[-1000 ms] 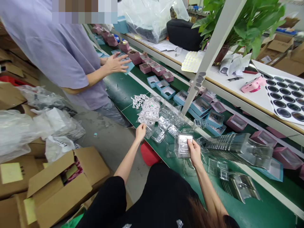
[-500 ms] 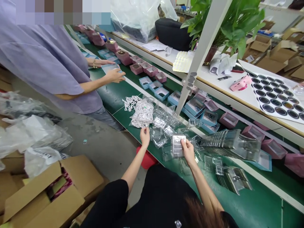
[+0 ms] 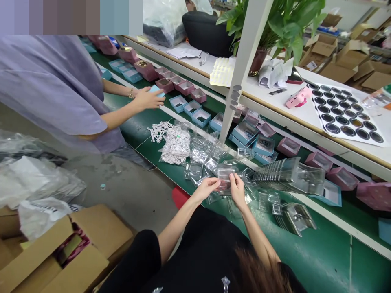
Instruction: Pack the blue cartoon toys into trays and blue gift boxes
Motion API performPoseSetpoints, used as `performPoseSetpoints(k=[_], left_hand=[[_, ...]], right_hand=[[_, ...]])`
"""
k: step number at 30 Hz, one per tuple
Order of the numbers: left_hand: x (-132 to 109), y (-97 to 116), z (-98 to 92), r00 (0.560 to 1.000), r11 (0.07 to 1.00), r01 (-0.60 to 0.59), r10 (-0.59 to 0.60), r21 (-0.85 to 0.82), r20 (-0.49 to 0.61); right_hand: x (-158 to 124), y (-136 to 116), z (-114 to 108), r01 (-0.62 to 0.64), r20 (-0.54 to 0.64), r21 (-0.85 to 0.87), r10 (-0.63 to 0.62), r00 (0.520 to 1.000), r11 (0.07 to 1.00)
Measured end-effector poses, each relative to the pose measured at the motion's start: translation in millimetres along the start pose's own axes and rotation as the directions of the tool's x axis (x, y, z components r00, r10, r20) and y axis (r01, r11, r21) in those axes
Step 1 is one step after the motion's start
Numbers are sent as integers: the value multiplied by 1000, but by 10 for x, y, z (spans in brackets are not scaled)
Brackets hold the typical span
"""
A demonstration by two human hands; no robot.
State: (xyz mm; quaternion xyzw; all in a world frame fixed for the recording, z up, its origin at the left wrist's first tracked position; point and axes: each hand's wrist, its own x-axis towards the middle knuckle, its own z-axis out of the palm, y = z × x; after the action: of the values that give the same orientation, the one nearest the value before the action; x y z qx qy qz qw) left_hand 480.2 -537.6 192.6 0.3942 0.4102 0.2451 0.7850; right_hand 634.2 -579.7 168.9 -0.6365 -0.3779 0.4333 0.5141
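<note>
Both my hands hold a small transparent plastic blister tray (image 3: 226,179) above the green belt. My left hand (image 3: 206,188) pinches its left side, and my right hand (image 3: 237,190) grips its near edge. Loose transparent trays (image 3: 198,156) lie around them. Just beyond sits a plastic bag of white looped tags (image 3: 175,145). To the right lies a tall stack of transparent trays (image 3: 288,176). Across the belt, a co-worker's hand (image 3: 148,98) holds a small light blue box piece (image 3: 156,90).
The green belt (image 3: 143,140) carries rows of pink and light blue open boxes. A white post (image 3: 241,77) rises beside it. Behind stands a white table with a sheet of black rings and a potted plant. Cardboard boxes and plastic bags lie on the floor at left.
My left hand has moved right from the belt onto the tray, which both hands now hold. The view has shifted left. The co-worker's hand has moved along the belt with the blue piece.
</note>
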Motion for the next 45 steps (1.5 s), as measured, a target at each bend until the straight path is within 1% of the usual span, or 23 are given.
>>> performPoseSetpoints(k=[4, 7, 12, 15, 17, 19, 21, 22, 23, 24, 26, 28, 30, 32, 34, 36, 38, 39, 40, 42, 43, 44, 45], left_hand=[[50, -35, 104, 988, 1000, -15, 17, 18, -151], [102, -32, 146, 973, 998, -40, 49, 43, -224], [173, 5, 207, 942, 992, -90, 114, 89, -317], [190, 16, 200, 943, 994, -91, 106, 62, -315], [186, 53, 94, 951, 997, -76, 72, -4, -301], [170, 134, -124, 927, 989, -109, 66, -97, -369], [144, 245, -418, 854, 966, -208, 102, -155, -510], [129, 296, -566, 812, 957, -251, 126, -147, -570], [115, 335, -700, 779, 956, -274, 156, -106, -607], [104, 359, -810, 756, 960, -278, 197, -33, -625], [104, 356, -956, 712, 949, -258, 314, 183, -628], [146, 313, -1035, 656, 884, -233, 450, 405, -606], [232, 282, -1112, 626, 802, -204, 548, 562, -554], [360, 307, -1226, 641, 719, -156, 596, 678, -484], [519, 396, -1380, 660, 602, -82, 630, 795, -409], [687, 519, -1537, 702, 478, -17, 631, 878, -330], [824, 624, -1631, 745, 410, 12, 605, 912, -282], [868, 655, -1630, 746, 403, 17, 604, 915, -280], [887, 665, -1587, 729, 412, 17, 618, 911, -293], [847, 615, -1364, 678, 479, -22, 652, 878, -339], [789, 556, -1192, 697, 538, -73, 630, 840, -343], [710, 482, -992, 760, 615, -132, 566, 778, -319], [618, 400, -777, 852, 705, -177, 459, 687, -252]], right_hand=[[-5, 1, 11, 11, -45, 11, -11, 999, 1000], [-1, -23, 27, 13, -89, 39, -10, 996, 999], [12, -31, 107, -20, -176, 93, 36, 984, 995], [20, -10, 165, -48, -188, 118, 69, 980, 992], [29, 6, 125, -56, -188, 115, 77, 979, 992], [44, 19, -32, -59, -278, 108, 87, 957, 992], [62, 24, -293, -61, -429, 100, 99, 898, 993], [73, 22, -436, -60, -485, 91, 97, 869, 994], [83, 16, -569, -56, -514, 79, 88, 853, 995], [92, 6, -677, -47, -514, 62, 72, 855, 997], [96, -19, -791, -27, -470, 35, 41, 882, 999], [76, -42, -772, -29, -426, 44, 44, 904, 999], [36, -43, -681, -55, -394, 71, 79, 916, 996], [-10, -13, -592, -88, -365, 97, 118, 923, 991], [-50, 41, -540, -118, -323, 111, 148, 935, 987], [-76, 95, -518, -131, -291, 117, 160, 943, 985], [-89, 127, -500, -135, -271, 118, 163, 949, 984], [-93, 134, -485, -136, -262, 117, 163, 951, 984], [-96, 134, -465, -137, -251, 116, 163, 954, 984], [-102, 120, -407, -132, -227, 116, 156, 961, 984], [-104, 109, -371, -124, -215, 115, 147, 965, 986], [-103, 96, -334, -112, -207, 112, 133, 969, 987], [-101, 82, -297, -96, -201, 106, 116, 973, 990]])
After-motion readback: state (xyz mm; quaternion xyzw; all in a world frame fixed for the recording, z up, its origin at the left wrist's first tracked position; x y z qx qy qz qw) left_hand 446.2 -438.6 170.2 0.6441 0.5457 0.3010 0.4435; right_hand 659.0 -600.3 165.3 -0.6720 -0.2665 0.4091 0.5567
